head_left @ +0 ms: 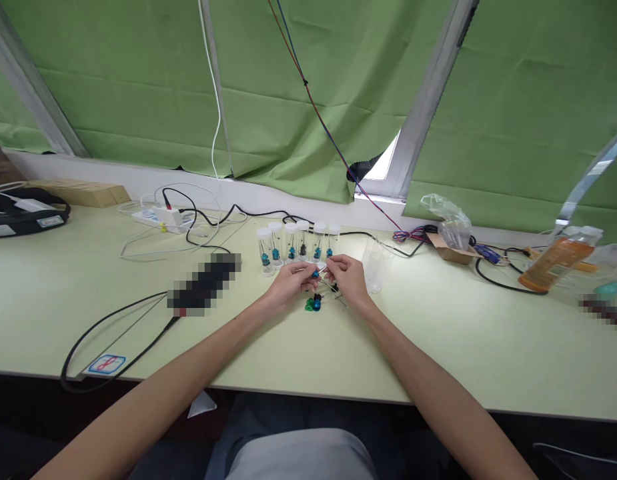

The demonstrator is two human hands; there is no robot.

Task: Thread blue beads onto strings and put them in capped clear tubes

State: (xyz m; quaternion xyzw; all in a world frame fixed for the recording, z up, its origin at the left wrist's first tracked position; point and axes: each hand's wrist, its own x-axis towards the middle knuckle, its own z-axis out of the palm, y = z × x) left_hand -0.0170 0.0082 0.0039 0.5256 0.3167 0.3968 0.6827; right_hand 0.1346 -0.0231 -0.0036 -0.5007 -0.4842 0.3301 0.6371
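Note:
My left hand [294, 283] pinches a small shiny blue part [315, 274] between thumb and fingers. Close against it, my right hand [347, 275] grips a thin metal rod [323, 269], whose end meets or nearly meets the blue part. Under the hands lie loose pieces: a green one [309, 305], a round blue one [317, 304] and some thin metal pins [341, 301]. Just behind stands a row of several clear capped tubes [266, 253] holding blue or dark parts with pins. Clear tubes or a bag [375, 267] lie beside my right hand.
Left of my arms is a blurred dark object [204, 285] with a looping black cable. A white charger and power strip [165, 217] sit farther back. To the right are a cardboard box [451, 250] with a plastic bag and a tilted orange bottle [558, 259].

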